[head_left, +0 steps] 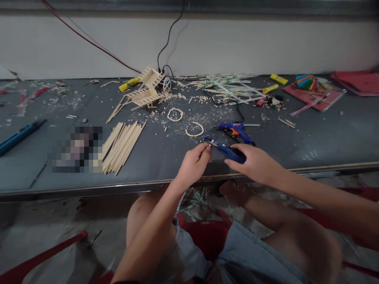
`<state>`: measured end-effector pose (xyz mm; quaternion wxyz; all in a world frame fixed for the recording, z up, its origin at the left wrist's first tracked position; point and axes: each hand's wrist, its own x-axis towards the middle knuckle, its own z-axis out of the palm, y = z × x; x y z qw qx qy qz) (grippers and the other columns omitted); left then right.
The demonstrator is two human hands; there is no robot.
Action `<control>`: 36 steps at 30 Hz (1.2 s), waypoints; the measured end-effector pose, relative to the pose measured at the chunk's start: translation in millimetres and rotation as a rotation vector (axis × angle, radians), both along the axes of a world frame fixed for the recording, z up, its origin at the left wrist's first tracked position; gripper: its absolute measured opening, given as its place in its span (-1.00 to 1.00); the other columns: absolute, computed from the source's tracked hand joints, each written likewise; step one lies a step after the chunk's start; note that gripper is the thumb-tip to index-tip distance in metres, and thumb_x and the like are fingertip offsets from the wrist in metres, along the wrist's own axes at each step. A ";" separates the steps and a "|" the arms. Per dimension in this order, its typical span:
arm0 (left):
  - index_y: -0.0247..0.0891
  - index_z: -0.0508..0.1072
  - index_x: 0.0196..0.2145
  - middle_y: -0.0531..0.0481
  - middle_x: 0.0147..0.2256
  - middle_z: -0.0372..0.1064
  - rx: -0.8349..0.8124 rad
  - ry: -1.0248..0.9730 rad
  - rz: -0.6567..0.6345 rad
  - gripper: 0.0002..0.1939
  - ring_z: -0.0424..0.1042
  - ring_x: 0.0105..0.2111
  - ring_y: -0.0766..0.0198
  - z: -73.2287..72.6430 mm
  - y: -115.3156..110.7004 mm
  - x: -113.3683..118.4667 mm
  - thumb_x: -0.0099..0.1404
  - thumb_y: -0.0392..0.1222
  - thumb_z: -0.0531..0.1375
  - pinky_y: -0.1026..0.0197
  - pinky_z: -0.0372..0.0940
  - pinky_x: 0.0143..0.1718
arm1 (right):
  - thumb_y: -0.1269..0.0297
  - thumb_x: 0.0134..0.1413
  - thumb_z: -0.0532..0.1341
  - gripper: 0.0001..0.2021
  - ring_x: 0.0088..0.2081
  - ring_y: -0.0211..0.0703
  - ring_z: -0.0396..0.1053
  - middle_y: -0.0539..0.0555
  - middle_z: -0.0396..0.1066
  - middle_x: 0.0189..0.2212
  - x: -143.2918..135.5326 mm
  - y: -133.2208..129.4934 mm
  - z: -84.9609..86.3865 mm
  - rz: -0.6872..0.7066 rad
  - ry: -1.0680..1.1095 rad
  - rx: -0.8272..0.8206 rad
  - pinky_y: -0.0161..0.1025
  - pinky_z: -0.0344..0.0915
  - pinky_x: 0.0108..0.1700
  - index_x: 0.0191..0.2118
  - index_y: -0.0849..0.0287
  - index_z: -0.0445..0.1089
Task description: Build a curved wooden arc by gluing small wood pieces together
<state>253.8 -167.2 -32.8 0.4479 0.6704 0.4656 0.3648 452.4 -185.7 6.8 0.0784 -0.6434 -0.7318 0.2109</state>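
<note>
My left hand (195,162) is closed in a pinch near the table's front edge, with a tiny pale wooden piece (210,145) at its fingertips. Dark blue cutters (227,152) are gripped in my right hand (253,161), and their jaws reach the fingertips of my left hand. Just beyond lie an open wooden ring (194,129) and a closed wooden ring (175,114). A blue glue gun (237,130) with an orange trigger rests behind the cutters.
Wooden sticks (124,148) lie in a bundle at the left, near a blurred patch. Small wooden cart models (148,88) stand farther back. Loose sticks (225,86), yellow tubes (271,88) and a red packet (321,100) lie along the back. A blue pen-like tool (20,137) is far left.
</note>
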 end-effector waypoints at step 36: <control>-0.27 0.42 -0.31 0.13 -0.58 0.21 -0.190 -0.072 0.062 -0.68 0.15 -0.60 0.40 -22.2 9.4 7.2 0.33 -0.03 -0.02 0.35 0.11 -0.52 | -0.22 0.09 0.00 -0.48 -0.48 -0.09 0.38 0.06 0.41 -0.59 17.4 23.5 -21.9 -0.039 -0.077 -0.099 -0.25 0.12 -0.44 -0.53 0.13 0.37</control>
